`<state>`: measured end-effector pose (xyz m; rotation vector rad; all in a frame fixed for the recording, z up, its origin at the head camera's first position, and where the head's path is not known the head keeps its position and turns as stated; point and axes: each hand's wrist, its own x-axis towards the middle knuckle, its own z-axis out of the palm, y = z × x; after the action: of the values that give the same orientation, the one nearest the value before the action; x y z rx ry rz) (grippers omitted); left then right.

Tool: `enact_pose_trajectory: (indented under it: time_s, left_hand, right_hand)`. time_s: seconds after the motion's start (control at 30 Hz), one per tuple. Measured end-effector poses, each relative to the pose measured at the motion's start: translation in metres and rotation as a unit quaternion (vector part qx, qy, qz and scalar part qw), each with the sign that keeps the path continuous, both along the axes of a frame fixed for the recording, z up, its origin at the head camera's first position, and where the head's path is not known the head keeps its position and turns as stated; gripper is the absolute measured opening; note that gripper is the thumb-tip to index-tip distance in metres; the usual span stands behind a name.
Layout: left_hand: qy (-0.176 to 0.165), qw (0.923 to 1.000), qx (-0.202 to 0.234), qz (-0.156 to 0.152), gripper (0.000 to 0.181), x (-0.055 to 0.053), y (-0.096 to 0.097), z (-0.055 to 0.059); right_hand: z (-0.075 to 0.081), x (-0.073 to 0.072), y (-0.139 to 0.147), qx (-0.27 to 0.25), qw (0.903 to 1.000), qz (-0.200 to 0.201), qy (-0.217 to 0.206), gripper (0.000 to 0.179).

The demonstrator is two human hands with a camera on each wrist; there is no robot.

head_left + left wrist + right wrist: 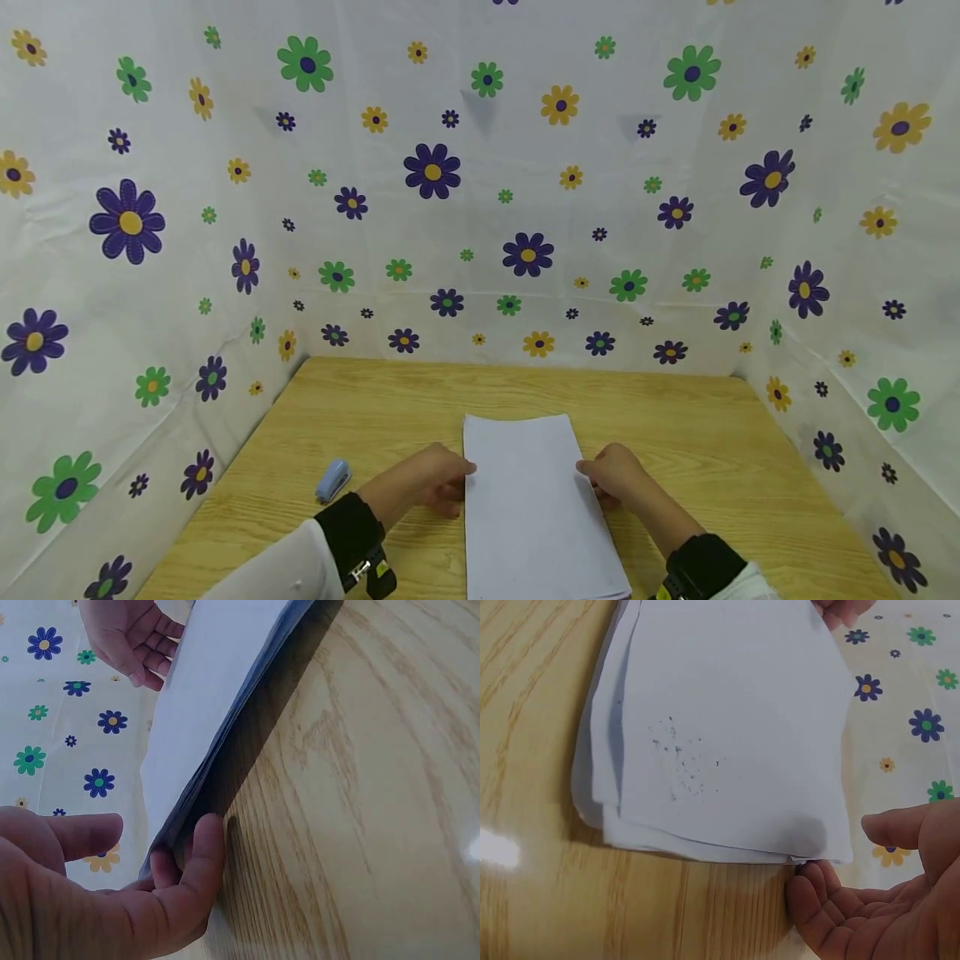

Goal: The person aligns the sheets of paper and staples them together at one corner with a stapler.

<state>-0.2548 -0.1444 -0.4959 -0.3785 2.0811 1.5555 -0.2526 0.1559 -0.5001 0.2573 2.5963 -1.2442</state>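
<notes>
A stack of white paper (536, 508) lies lengthwise between my two hands. At its left edge is my left hand (435, 479), thumb tip over the rim and fingers curled at the edge below. The right hand (617, 475) grips the opposite edge in the same way. In the left wrist view, the stack's side (225, 735) tilts above the wood and casts a shadow, with curled fingers (202, 859) at its edge. The right wrist view shows uneven sheets (735, 735) with dark specks on top, and fingers (821, 900) bent under the edge.
A small light-blue stapler (333, 481) rests on the wooden table (375, 392), left of my left hand. White flower-patterned cloth (480, 150) hangs behind the table and along both sides.
</notes>
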Motion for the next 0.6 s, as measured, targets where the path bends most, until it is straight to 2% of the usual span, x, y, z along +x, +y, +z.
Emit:
enact_pose_trajectory:
  time_s: [0.13,0.27,0.37,0.47,0.5,0.6]
  left_hand:
    - [0.028,0.9991,0.027,-0.018,0.016,0.003,0.004,-0.005]
    - [0.068,0.9959,0.049,-0.034,0.026,0.005,0.006,-0.011]
    - [0.094,0.9932,0.062,-0.03,0.036,0.004,0.008,-0.015]
    - [0.114,0.9899,0.083,-0.02,0.041,0.004,0.01,-0.021]
    - [0.121,0.9886,0.088,-0.017,0.043,0.004,0.011,-0.022]
    - [0.148,0.9852,0.086,-0.006,0.044,0.006,0.012,-0.023]
  right_hand:
    - [-0.001,0.002,-0.001,-0.007,0.9999,0.005,0.01,0.032]
    - [-0.003,0.003,-0.003,-0.01,0.9996,0.014,0.022,0.041]
    - [-0.005,0.004,-0.004,0.001,0.9993,0.024,0.028,0.043]
    - [-0.004,0.006,-0.004,0.013,0.9987,0.037,0.032,0.031]
    - [-0.004,0.006,-0.004,0.015,0.9986,0.04,0.032,0.032]
    - [-0.003,0.009,-0.004,0.014,0.9985,0.044,0.03,0.053]
